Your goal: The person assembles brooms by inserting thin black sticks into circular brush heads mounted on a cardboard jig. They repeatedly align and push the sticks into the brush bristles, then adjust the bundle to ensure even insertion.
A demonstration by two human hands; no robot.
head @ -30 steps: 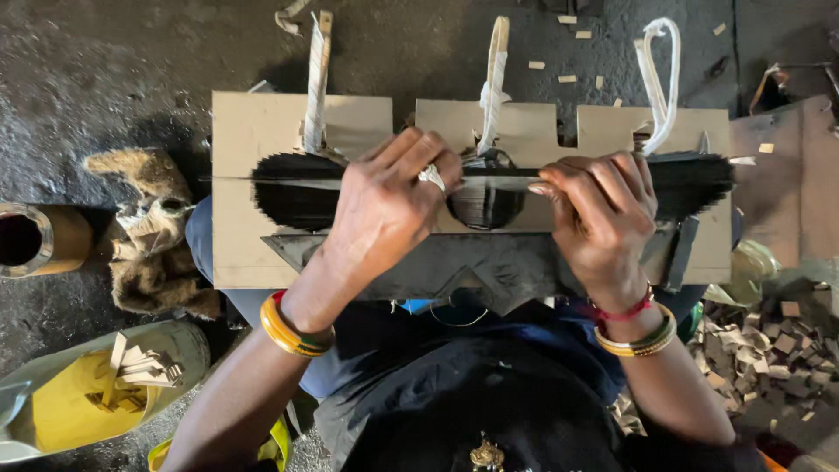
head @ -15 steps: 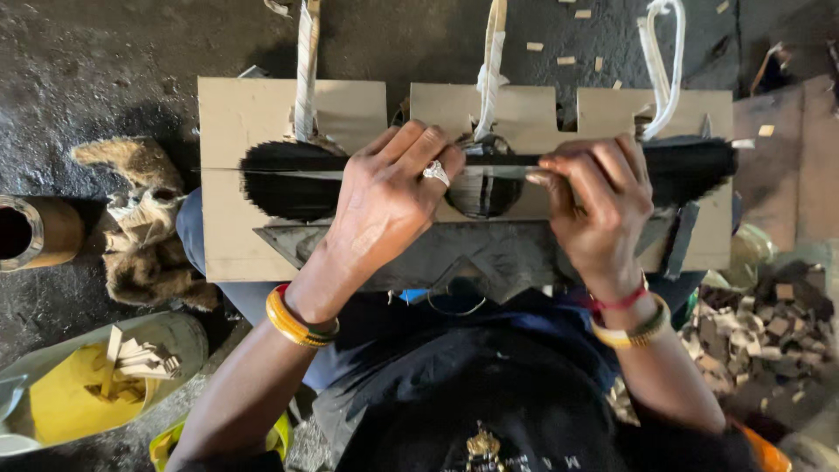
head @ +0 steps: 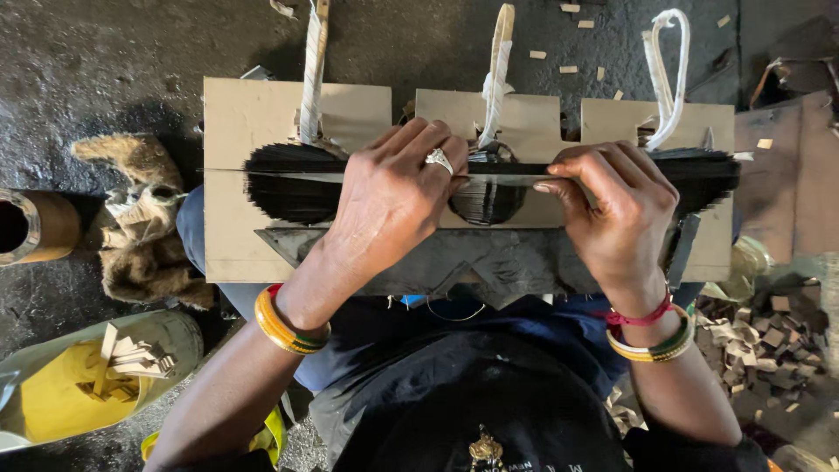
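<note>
Across the lap, on a notched tan cardboard board [head: 253,122], lies a long black bristle bundle [head: 288,183] with a thin pale strip along it. Left hand [head: 389,205] fingers curl down, pressing the bundle. Right hand [head: 625,214] pinches the strip end, fingertips closed. White cords [head: 312,79] run upward; wood chips [head: 760,336] lie right.
</note>
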